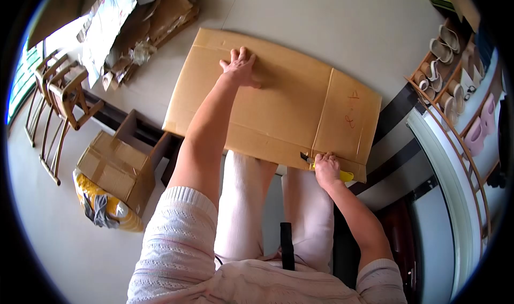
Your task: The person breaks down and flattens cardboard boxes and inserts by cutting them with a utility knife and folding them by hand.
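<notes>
A large flat sheet of cardboard (284, 98) with crease lines and red handwriting at its right end lies in front of my legs. My left hand (241, 68) presses on its upper left part, fingers spread. At the lower right edge of the cardboard, my right hand (327, 169) is wrapped round a yellow utility knife (347, 176). The knife's dark head points left, close to the cardboard's near edge. I cannot tell whether the blade touches the cardboard.
To the left stand a taped cardboard box (115, 165), a yellow wrapped package (101, 202) and wooden stools (67, 92). Scrap cardboard (155, 25) is piled at the upper left. A shoe rack (428, 98) with several shoes stands on the right.
</notes>
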